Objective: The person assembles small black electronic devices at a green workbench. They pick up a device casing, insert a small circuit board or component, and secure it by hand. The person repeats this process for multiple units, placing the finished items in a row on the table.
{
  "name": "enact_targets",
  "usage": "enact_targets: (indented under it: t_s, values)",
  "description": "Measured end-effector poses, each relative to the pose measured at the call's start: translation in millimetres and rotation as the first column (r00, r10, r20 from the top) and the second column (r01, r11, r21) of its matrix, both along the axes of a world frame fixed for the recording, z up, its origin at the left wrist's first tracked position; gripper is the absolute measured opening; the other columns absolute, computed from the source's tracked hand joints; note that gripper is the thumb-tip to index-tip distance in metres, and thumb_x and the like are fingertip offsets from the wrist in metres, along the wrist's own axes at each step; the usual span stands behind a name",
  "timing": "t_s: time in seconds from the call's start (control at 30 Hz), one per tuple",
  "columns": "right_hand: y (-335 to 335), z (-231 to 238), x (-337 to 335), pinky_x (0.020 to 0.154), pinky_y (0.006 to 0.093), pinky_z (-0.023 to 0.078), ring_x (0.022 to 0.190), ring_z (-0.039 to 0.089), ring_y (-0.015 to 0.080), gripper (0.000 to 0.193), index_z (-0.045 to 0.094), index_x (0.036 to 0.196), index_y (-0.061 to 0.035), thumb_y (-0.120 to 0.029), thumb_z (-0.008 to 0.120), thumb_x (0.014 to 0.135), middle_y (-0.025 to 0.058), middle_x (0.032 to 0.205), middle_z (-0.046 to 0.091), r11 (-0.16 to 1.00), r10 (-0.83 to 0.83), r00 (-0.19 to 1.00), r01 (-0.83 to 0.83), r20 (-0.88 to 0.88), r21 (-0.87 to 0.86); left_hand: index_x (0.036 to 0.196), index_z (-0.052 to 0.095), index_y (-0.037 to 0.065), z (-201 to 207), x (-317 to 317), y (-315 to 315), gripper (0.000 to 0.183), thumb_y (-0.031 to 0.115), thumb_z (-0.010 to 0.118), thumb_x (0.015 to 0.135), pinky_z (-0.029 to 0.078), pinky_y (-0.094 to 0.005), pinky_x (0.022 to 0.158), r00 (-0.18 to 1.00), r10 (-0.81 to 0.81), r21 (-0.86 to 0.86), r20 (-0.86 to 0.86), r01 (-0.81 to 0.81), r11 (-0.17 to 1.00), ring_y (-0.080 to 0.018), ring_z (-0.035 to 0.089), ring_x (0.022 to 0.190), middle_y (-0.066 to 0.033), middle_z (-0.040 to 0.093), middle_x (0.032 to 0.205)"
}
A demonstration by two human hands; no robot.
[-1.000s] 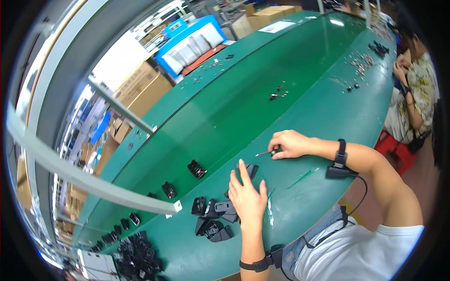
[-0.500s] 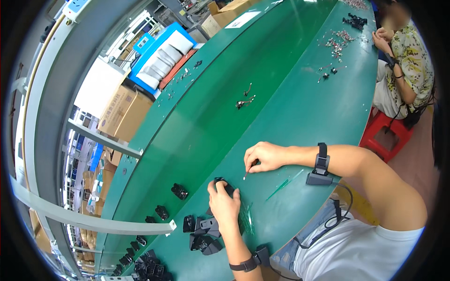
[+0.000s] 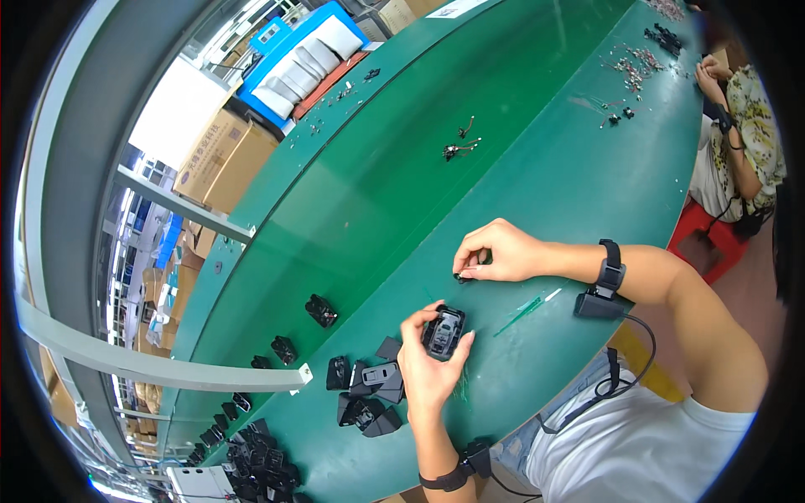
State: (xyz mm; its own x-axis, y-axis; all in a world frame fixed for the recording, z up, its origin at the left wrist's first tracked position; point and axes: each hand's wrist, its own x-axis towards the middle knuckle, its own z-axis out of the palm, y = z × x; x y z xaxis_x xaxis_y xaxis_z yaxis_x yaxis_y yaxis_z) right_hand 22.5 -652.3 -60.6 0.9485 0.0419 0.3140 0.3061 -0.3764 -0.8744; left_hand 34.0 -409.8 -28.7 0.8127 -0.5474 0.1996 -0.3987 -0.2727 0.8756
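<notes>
In my left hand (image 3: 426, 369) is a black plastic housing (image 3: 444, 332), gripped by its sides with its hollow inside facing up. My right hand (image 3: 507, 254) is a little farther off to the right, thumb and fingers pinched on a small black part (image 3: 461, 278); its exact kind is too small to make out. The two hands are apart, both over the near green table (image 3: 570, 226). Left of my left hand lies a cluster of black housings (image 3: 381, 375). Thin green strips (image 3: 521, 315) lie on the table to the right of the held housing.
A green belt (image 3: 377, 226) carries black housings (image 3: 320, 310) and small wired parts (image 3: 459, 151). A heap of black housings (image 3: 260, 461) sits near left, by a metal frame bar (image 3: 168, 369). Another person (image 3: 742, 142) works at far right, near piled small parts (image 3: 641, 67).
My left hand has shifted right and turned the housing so its inside faces up. My right hand has moved slightly right and away, still pinching the small part. Housings on the belt have slid slightly.
</notes>
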Motion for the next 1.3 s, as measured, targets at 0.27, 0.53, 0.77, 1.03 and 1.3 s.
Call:
enact_targets:
  t_s: [0.27,0.53,0.77,1.03,1.3]
  values:
    - [23.3,37.8,-32.4,0.069,0.0314,0.054,0.081,0.067,0.0191,0.016,0.075,0.097,-0.0078,-0.003,0.077,0.082,0.0047,0.093,0.074,0.977,0.183,0.925,-0.21,0.334,0.046,0.126,0.056,0.0,-10.8,12.8,19.3,0.062,-0.002,0.087,0.071,0.052,-0.0341,0.098,0.836,-0.36,-0.435,-0.414,0.166,0.885,-0.02,0.065,0.109,-0.0138,0.066,0.121]
    - [37.9,37.4,-43.9,0.072,0.0328,0.054,0.082,0.067,0.0233,0.02,0.074,0.095,-0.0067,0.0,0.078,0.077,0.0063,0.093,0.073,0.979,0.197,0.862,-0.196,0.467,-0.052,0.143,0.045,-0.004,-13.8,9.5,14.5,0.082,0.016,0.089,0.076,0.053,-0.0338,0.096,0.71,-0.473,-0.578,-0.522,0.114,0.808,-0.0184,0.065,0.107,-0.0117,0.065,0.119]
    - [46.0,33.5,-49.8,0.069,0.0329,0.053,0.078,0.064,0.0224,0.017,0.073,0.089,-0.0086,0.0,0.078,0.076,0.0044,0.092,0.073,0.985,0.133,0.914,-0.165,0.384,0.051,0.147,0.041,-0.007,-16.6,8.0,10.2,0.091,0.035,0.086,0.079,0.05,-0.0338,0.097,0.707,-0.461,-0.545,-0.536,0.128,0.829,-0.0192,0.064,0.107,-0.0124,0.063,0.12]
    - [58.1,24.2,-54.2,0.071,0.0332,0.053,0.08,0.063,0.0242,0.019,0.073,0.093,-0.0071,0.001,0.075,0.076,0.0044,0.089,0.073,0.994,0.077,0.931,-0.098,0.358,0.042,0.146,0.041,-0.006,-14.3,3.5,7.6,0.075,0.037,0.072,0.093,0.043,-0.0348,0.105,0.745,-0.433,-0.531,-0.508,0.126,0.838,-0.02,0.056,0.119,-0.014,0.058,0.128]
    - [44.4,40.0,-50.0,0.087,0.0403,0.051,0.109,0.059,0.0312,0.034,0.072,0.108,-0.0062,-0.013,0.081,0.076,0.0151,0.129,0.059,0.985,0.173,0.944,-0.163,0.279,-0.059,0.15,0.033,-0.009,-0.6,2.5,6.9,0.063,0.029,0.052,0.104,0.045,-0.0396,0.107,0.752,-0.376,-0.528,-0.541,0.043,0.848,-0.0241,0.056,0.125,-0.0178,0.053,0.138]
